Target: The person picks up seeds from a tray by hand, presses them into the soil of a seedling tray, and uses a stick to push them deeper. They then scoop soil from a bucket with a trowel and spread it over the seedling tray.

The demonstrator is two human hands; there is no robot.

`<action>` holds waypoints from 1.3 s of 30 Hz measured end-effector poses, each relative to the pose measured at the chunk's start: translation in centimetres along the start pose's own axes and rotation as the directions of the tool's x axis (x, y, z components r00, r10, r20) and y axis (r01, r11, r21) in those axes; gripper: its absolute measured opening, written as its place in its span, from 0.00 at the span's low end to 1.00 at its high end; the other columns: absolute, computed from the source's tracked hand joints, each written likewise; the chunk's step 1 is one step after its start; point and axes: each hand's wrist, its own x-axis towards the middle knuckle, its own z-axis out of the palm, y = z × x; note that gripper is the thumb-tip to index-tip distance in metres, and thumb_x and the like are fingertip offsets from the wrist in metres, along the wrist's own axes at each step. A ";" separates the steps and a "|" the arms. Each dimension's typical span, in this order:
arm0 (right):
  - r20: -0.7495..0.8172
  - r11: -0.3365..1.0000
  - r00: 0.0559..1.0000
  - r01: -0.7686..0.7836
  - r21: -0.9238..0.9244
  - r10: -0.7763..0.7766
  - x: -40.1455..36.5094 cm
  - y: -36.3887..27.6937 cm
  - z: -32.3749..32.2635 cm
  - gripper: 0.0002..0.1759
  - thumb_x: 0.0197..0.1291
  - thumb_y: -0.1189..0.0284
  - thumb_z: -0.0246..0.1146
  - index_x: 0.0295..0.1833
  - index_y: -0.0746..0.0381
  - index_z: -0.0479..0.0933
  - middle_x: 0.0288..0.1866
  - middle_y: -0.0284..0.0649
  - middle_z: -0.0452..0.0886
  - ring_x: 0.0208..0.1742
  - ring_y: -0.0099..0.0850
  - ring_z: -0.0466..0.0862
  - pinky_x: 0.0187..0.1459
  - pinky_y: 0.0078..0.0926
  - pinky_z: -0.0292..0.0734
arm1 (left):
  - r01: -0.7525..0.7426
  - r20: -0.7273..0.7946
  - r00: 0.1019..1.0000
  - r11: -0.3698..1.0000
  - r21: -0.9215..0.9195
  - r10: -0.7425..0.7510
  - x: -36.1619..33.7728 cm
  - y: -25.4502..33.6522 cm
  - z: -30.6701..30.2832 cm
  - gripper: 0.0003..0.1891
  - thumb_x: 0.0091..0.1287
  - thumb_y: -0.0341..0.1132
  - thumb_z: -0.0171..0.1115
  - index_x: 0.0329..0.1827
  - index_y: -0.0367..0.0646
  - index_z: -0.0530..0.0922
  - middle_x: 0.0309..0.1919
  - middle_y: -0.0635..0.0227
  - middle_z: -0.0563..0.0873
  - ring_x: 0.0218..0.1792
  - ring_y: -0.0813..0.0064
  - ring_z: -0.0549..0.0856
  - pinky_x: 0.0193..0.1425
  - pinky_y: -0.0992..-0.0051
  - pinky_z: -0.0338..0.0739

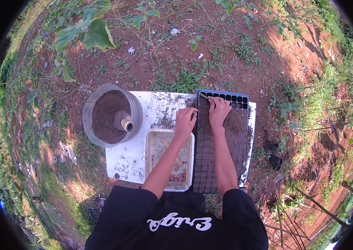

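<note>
A long black seedling tray (pixel 205 166) lies on the white board, most of its cells filled with dark soil and several cells at the far end without soil. Over its far left part is my right hand (pixel 219 110), its fingers closed on a small stick (pixel 204 96). At the tray's left edge rests my left hand (pixel 185 121), fingers bent together; whether they hold anything is too small to tell. Loose soil (pixel 235 123) covers cells right of my right hand.
A clear round tub (pixel 135 104) of soil with a tube-like scoop (pixel 127 124) stands at the left. A shallow pale tray (pixel 148 154) holds wooden strips and reddish seeds (pixel 177 178). Beneath is a stained white board (pixel 122 162). Leafy branches (pixel 97 35) hang at the top left.
</note>
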 end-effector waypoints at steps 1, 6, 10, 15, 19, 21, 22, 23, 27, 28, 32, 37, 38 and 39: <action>-0.023 1.000 0.999 -0.022 -0.015 0.022 0.1 0.1 0.2 0.06 0.61 0.72 0.67 0.41 0.51 0.87 0.40 0.29 0.85 0.43 0.34 0.75 0.48 0.36 0.64 | -0.018 -0.013 1.000 1.000 0.007 0.018 -0.1 0.1 0.0 0.08 0.63 0.30 0.65 0.45 0.45 0.83 0.39 0.68 0.88 0.40 0.67 0.85 0.53 0.66 0.69; 0.037 0.999 0.999 0.018 -0.026 -0.017 -0.1 0.4 0.5 0.06 0.60 0.72 0.67 0.41 0.52 0.87 0.40 0.29 0.83 0.44 0.35 0.75 0.48 0.37 0.65 | -0.003 0.007 1.000 1.000 0.009 0.003 0.0 0.3 -0.3 0.08 0.63 0.30 0.66 0.44 0.45 0.83 0.39 0.69 0.88 0.39 0.67 0.85 0.53 0.66 0.69; 0.045 0.993 0.995 0.097 -0.071 -0.094 -1.0 0.5 -0.4 0.05 0.60 0.71 0.67 0.41 0.52 0.86 0.41 0.30 0.82 0.44 0.35 0.75 0.47 0.37 0.65 | 0.029 0.035 0.999 1.000 -0.009 -0.029 -0.1 0.6 -0.4 0.07 0.63 0.29 0.65 0.44 0.46 0.82 0.38 0.66 0.87 0.44 0.63 0.84 0.53 0.64 0.71; 0.072 0.993 0.992 0.104 -0.057 -0.100 -1.8 0.6 -1.2 0.05 0.60 0.70 0.67 0.41 0.52 0.86 0.40 0.30 0.82 0.44 0.36 0.75 0.47 0.37 0.65 | 0.014 0.013 1.000 1.000 -0.008 -0.014 -0.2 0.4 -0.3 0.08 0.63 0.29 0.66 0.44 0.46 0.82 0.38 0.66 0.87 0.44 0.63 0.84 0.54 0.64 0.72; 0.004 0.999 1.000 -0.021 -0.029 0.022 -2.3 -0.3 -1.1 0.06 0.61 0.70 0.68 0.43 0.52 0.86 0.41 0.30 0.83 0.45 0.36 0.75 0.49 0.38 0.64 | 0.007 -0.001 1.000 1.000 -0.024 -0.007 -0.2 0.5 -0.3 0.07 0.63 0.29 0.65 0.44 0.45 0.82 0.38 0.66 0.87 0.44 0.63 0.84 0.54 0.64 0.72; 0.009 0.999 0.999 -0.044 -0.011 0.044 -3.6 -1.3 -1.5 0.06 0.61 0.70 0.67 0.44 0.52 0.86 0.42 0.30 0.84 0.45 0.36 0.75 0.50 0.37 0.64 | 0.002 -0.013 1.000 1.000 -0.019 -0.002 -0.3 0.5 -0.3 0.07 0.63 0.29 0.65 0.44 0.45 0.82 0.38 0.66 0.87 0.44 0.62 0.84 0.54 0.64 0.72; 0.011 0.998 0.998 -0.061 0.007 0.061 -4.5 -1.6 -1.5 0.07 0.61 0.70 0.67 0.45 0.52 0.87 0.42 0.31 0.84 0.46 0.36 0.75 0.50 0.37 0.64 | -0.006 -0.032 0.999 1.000 -0.015 0.005 -0.2 0.4 -0.2 0.07 0.64 0.29 0.65 0.44 0.45 0.82 0.38 0.65 0.87 0.44 0.62 0.84 0.54 0.64 0.72; 0.004 0.999 0.999 -0.034 -0.007 0.034 -5.3 -1.9 -1.5 0.08 0.61 0.70 0.68 0.45 0.51 0.86 0.41 0.31 0.84 0.46 0.36 0.75 0.50 0.38 0.64 | -0.007 -0.031 0.999 1.000 -0.018 0.006 -0.1 0.4 -0.1 0.07 0.64 0.29 0.65 0.44 0.45 0.82 0.38 0.65 0.87 0.44 0.62 0.84 0.54 0.64 0.72; -0.011 0.997 0.997 -0.073 -0.010 0.073 -5.8 -2.0 -0.7 0.07 0.61 0.70 0.68 0.44 0.51 0.86 0.41 0.31 0.84 0.45 0.36 0.75 0.50 0.38 0.64 | -0.021 -0.036 0.999 1.000 0.014 0.021 -0.1 0.2 -0.1 0.07 0.65 0.31 0.65 0.45 0.44 0.83 0.41 0.67 0.88 0.42 0.64 0.85 0.53 0.66 0.70; -0.020 0.995 0.995 -0.099 -0.031 0.098 -5.5 -1.7 -0.5 0.06 0.61 0.70 0.68 0.43 0.52 0.86 0.41 0.31 0.85 0.45 0.36 0.75 0.49 0.38 0.64 | -0.017 -0.030 0.999 1.000 0.003 0.017 -0.1 0.3 -0.1 0.07 0.65 0.31 0.65 0.45 0.44 0.83 0.41 0.67 0.88 0.43 0.64 0.85 0.52 0.65 0.70; -0.059 0.980 0.983 -0.181 -0.087 0.176 -4.7 -0.9 -0.5 0.04 0.61 0.70 0.68 0.42 0.51 0.86 0.42 0.30 0.85 0.44 0.35 0.75 0.48 0.37 0.64 | -0.009 -0.023 1.000 1.000 0.002 0.009 -0.1 0.6 -0.3 0.06 0.65 0.29 0.65 0.44 0.43 0.82 0.38 0.66 0.87 0.43 0.63 0.85 0.54 0.65 0.72; -0.033 0.983 0.982 -0.183 0.031 0.184 -5.9 -0.5 -1.9 0.05 0.61 0.71 0.69 0.42 0.51 0.86 0.43 0.29 0.85 0.45 0.34 0.75 0.49 0.36 0.64 | -0.012 -0.031 0.999 1.000 -0.001 0.012 -0.1 0.4 -0.3 0.07 0.65 0.30 0.65 0.45 0.44 0.83 0.40 0.68 0.88 0.41 0.66 0.85 0.52 0.66 0.70; -0.021 0.982 0.984 -0.177 0.061 0.178 -6.5 -0.7 -2.5 0.06 0.60 0.72 0.69 0.42 0.51 0.86 0.43 0.29 0.85 0.45 0.34 0.75 0.49 0.35 0.64 | -0.009 -0.031 0.999 1.000 0.000 0.009 -0.1 0.3 -0.3 0.07 0.65 0.30 0.65 0.45 0.44 0.83 0.40 0.68 0.88 0.41 0.66 0.85 0.52 0.66 0.70; -0.017 0.982 0.984 -0.177 0.060 0.178 -7.5 -0.9 -3.1 0.06 0.60 0.72 0.69 0.42 0.51 0.86 0.43 0.29 0.85 0.45 0.34 0.75 0.49 0.35 0.64 | 0.005 -0.042 0.999 1.000 -0.002 -0.005 -0.1 0.3 -0.3 0.08 0.65 0.30 0.65 0.46 0.45 0.83 0.39 0.69 0.88 0.40 0.67 0.85 0.52 0.66 0.70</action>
